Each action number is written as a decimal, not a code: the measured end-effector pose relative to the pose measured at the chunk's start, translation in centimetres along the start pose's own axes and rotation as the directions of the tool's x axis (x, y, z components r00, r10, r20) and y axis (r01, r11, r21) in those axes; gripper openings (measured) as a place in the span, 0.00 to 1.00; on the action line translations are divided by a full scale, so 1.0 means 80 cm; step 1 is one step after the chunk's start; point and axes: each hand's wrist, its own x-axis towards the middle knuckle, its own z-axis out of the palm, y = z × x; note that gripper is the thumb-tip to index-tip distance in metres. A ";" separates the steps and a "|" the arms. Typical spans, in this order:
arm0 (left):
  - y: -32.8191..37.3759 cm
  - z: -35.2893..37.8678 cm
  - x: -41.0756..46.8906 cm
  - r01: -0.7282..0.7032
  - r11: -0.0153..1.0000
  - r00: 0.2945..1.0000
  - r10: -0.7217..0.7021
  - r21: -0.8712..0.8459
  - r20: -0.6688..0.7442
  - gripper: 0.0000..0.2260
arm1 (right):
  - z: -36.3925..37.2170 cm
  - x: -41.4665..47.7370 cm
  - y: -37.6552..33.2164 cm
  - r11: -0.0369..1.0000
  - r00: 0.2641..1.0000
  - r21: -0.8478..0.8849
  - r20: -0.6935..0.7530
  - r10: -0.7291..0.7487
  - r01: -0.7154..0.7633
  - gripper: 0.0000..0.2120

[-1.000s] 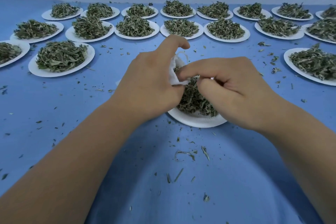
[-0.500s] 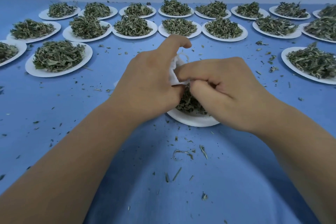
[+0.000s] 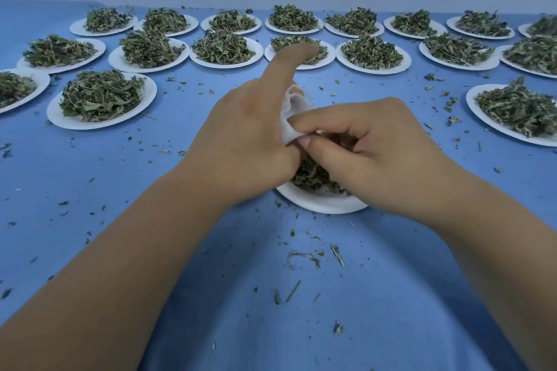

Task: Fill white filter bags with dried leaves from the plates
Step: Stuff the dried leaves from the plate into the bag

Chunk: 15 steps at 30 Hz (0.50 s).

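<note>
A white filter bag (image 3: 291, 117) stands between my hands, above a white plate (image 3: 322, 203) of dried leaves (image 3: 310, 176). My left hand (image 3: 250, 141) holds the bag's left side, its index finger stretched up and forward. My right hand (image 3: 370, 147) has its fingers curled, and its thumb and index finger pinch at the bag's mouth. Most of the bag and the plate's far half are hidden behind the hands.
Many white plates heaped with dried leaves stand in rows at the back (image 3: 223, 48), one at near left (image 3: 101, 99) and one at right (image 3: 518, 113). Loose leaf bits (image 3: 304, 259) litter the blue tablecloth (image 3: 120, 175). A pale wall rises behind the table.
My left index finger has straightened upward from its curl over the bag. My right hand has stayed at the bag's mouth, fingers working slightly. More of the white bag shows.
</note>
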 end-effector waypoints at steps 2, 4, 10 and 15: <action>-0.003 -0.003 0.001 0.033 0.999 0.999 -0.033 0.015 -0.016 0.37 | 0.000 0.002 0.001 0.995 0.991 0.085 -0.122 0.062 -0.052 0.12; -0.008 -0.006 0.002 0.092 0.995 0.995 -0.090 0.043 -0.035 0.38 | -0.003 0.006 0.000 0.977 0.968 0.200 -0.221 0.122 -0.078 0.11; -0.019 -0.006 0.006 0.225 0.937 0.974 -0.209 0.265 -0.090 0.35 | -0.006 0.009 -0.003 0.924 0.936 0.367 -0.275 0.218 -0.108 0.10; -0.028 -0.006 0.006 0.211 0.974 0.974 -0.201 0.088 -0.106 0.24 | -0.008 0.006 -0.002 0.926 0.958 0.324 -0.143 0.249 -0.192 0.07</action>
